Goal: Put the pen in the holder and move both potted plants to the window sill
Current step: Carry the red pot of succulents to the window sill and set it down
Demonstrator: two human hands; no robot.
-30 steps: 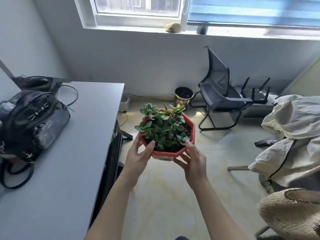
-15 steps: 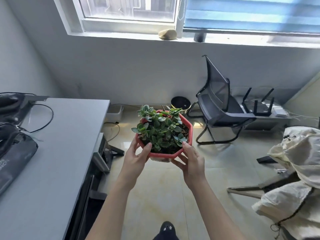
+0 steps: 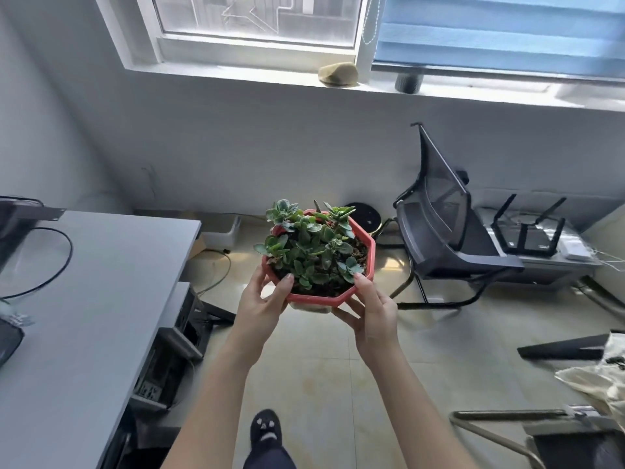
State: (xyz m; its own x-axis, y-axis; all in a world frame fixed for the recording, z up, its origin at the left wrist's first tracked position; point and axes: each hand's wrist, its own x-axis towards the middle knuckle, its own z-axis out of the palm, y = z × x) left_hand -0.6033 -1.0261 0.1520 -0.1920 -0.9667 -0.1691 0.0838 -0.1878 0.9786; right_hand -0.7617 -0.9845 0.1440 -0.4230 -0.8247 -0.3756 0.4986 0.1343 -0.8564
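Observation:
A red octagonal potted plant (image 3: 363, 247) with green succulent leaves is held in the air over the floor, in front of me. My left hand (image 3: 262, 304) grips its left rim and my right hand (image 3: 370, 311) grips its right side and underside. The white window sill (image 3: 236, 74) runs along the wall above and beyond the pot. No pen, holder or second potted plant is in view.
A stone (image 3: 338, 74) and a dark cylinder (image 3: 409, 82) sit on the sill. A grey desk (image 3: 94, 299) stands at left. A black mesh chair (image 3: 446, 231) and a low stand with a router (image 3: 527, 235) are at right. My foot (image 3: 265, 431) is on the tiled floor.
I have walked toward the window with the pot in both hands. The desk and its black bag slid left and out of view, and the sill is closer.

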